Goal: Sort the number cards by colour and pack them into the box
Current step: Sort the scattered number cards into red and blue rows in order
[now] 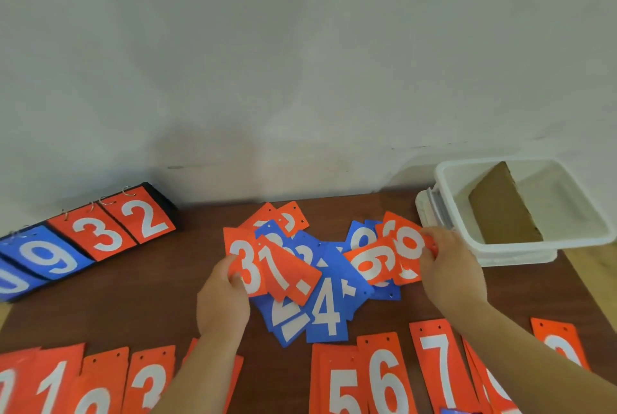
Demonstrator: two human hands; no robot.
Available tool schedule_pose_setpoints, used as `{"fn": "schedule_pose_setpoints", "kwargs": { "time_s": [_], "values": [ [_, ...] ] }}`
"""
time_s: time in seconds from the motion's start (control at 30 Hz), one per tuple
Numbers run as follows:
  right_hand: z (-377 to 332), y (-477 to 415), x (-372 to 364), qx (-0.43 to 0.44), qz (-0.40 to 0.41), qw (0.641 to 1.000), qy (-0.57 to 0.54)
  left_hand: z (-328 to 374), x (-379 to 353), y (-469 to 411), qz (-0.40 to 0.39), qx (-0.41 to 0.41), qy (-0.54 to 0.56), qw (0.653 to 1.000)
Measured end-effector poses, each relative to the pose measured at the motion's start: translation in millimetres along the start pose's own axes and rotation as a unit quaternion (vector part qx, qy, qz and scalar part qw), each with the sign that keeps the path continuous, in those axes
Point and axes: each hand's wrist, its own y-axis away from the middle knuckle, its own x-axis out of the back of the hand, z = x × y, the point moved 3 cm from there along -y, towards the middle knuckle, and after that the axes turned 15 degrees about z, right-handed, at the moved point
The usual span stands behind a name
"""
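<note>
A mixed heap of red and blue number cards [325, 310] lies in the middle of the brown table [133, 310]. My left hand [223, 300] pinches the edge of a red 3 card [245, 263] at the heap's left side. My right hand [450, 266] grips a red 6 card [408, 243] at the heap's right side. Along the near edge lies a row of red cards [387, 380] in number order. The white plastic box [467, 223] stands at the far right, with a brown cardboard divider [500, 206] leaning inside.
A flip scoreboard [90, 240] showing blue 9 and red 3 and 2 lies at the far left against the wall. The box's lid [430, 213] lies under the box. The table's right edge runs just past the box.
</note>
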Motion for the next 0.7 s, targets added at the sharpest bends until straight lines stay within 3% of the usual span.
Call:
{"fn": "schedule_pose_setpoints", "kwargs": {
  "time_s": [0.3,0.53,0.7],
  "values": [
    [-28,15,84,0.033,0.042,0.992,-0.115,26,58,77,-0.008,-0.079,0.153,0.985],
    [-52,45,151,0.153,-0.174,0.945,-0.230,51,115,169,0.030,-0.118,0.203,0.972],
    [-56,82,190,0.256,-0.261,0.908,-0.207,68,130,257,-0.043,-0.070,0.264,0.961]
  ]
}}
